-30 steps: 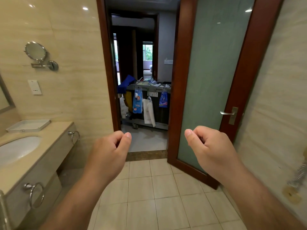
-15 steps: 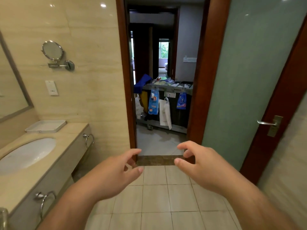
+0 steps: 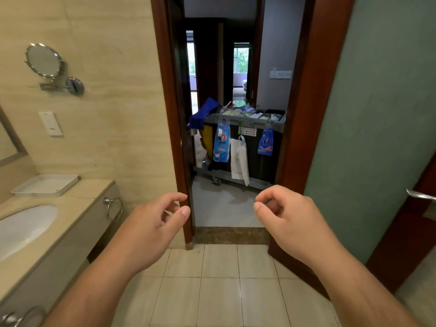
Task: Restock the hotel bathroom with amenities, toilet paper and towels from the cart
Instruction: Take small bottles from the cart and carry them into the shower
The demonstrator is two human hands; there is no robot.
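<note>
Left hand (image 3: 153, 223): bare, raised palm-down before the doorway, thumb and fingers loosely curled with a gap between them, holding nothing. Forearm reaches in from the lower left.

Right hand (image 3: 291, 220): bare, same pose mirrored, fingertips bent loosely toward the thumb, nothing held. Forearm reaches in from the lower right.

Housekeeping cart (image 3: 233, 122): one, grey-rimmed with a dark front, parked outside the bathroom just past the brown stone threshold (image 3: 231, 236). Small supplies fill its top tray; they are too small to name.
- Blue printed plastic bags: two, one hung near the front rim's left end (image 3: 221, 142), one near its right end (image 3: 266, 142).
- White carrier bag (image 3: 240, 161): one, hanging between them.
- Blue cloth (image 3: 204, 113): one, draped over the cart's left corner.

Vanity counter (image 3: 77, 208): beige polished stone.
- Oval white basin (image 3: 23, 227): one, sunk in.
- White rectangular tray (image 3: 44, 185): one, at the far edge against the wall.
- Chrome towel rings: two on the front face (image 3: 113, 205) (image 3: 16, 317).

Round chrome wall mirror (image 3: 43, 60): one, on a jointed arm.

Frosted green glass door (image 3: 377, 114): one, dark red wood frame, standing open at right.
</note>
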